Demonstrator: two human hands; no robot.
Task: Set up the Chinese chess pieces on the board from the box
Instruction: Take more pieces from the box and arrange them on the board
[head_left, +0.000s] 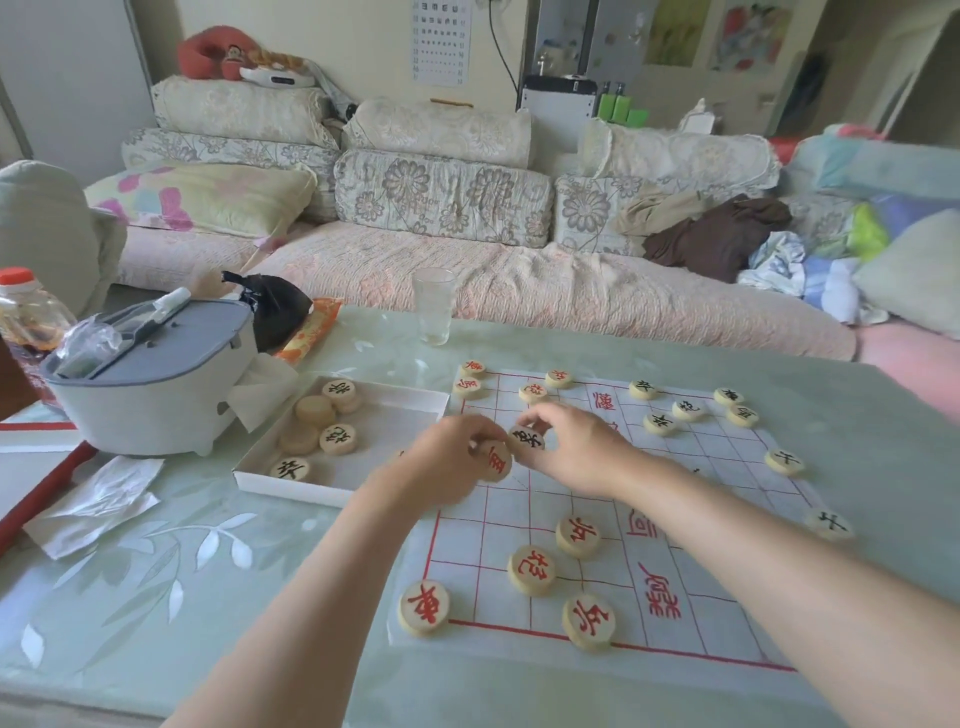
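A white sheet board (613, 582) with red grid lines lies on the table. Several round wooden pieces stand on it, red-lettered ones near me (531, 569) and at the far left corner (471, 369), black-lettered ones on the right (658, 423). The white box (395, 415) left of the board holds several more pieces (338, 439). My left hand (447, 462) pinches a red-lettered piece (496, 461) above the board's left edge. My right hand (576, 447) pinches a black-lettered piece (525, 439) right beside it.
A grey lidded appliance (156, 384) stands left of the box, with tissues (98, 499) in front of it. An empty glass (434, 306) stands at the table's far edge, a black bag (275, 306) and an oil bottle (26, 317) further left. A sofa runs behind.
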